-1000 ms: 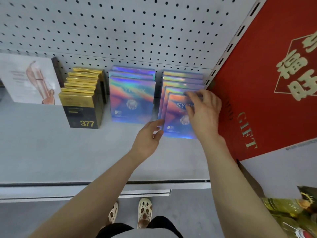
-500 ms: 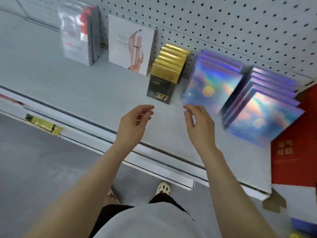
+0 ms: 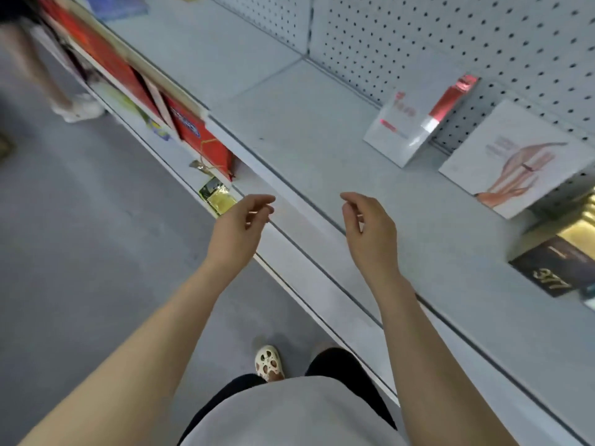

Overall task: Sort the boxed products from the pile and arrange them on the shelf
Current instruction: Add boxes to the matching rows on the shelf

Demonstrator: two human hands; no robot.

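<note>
My left hand (image 3: 240, 225) hovers over the front lip of the grey shelf (image 3: 322, 146) with loosely curled fingers and holds nothing. My right hand (image 3: 370, 233) floats above the shelf's front part, likewise relaxed and empty. Boxed products stand along the pegboard back: a white box with red trim (image 3: 404, 132), a white box with a flesh-toned picture (image 3: 515, 159), and a black-and-gold box marked 377 (image 3: 557, 268) at the right edge. The holographic boxes are out of view.
On the lower shelf to the left lie red boxes (image 3: 193, 133) and a gold packet (image 3: 217, 196). Another person's legs and white shoes (image 3: 77, 107) stand at the far left on the grey floor. My own shoe (image 3: 269, 362) shows below.
My right hand let go of the holographic boxes and both hands drew back from the shelf. The view swung left, so the holographic stacks left the frame and the lower shelf's red boxes appeared.
</note>
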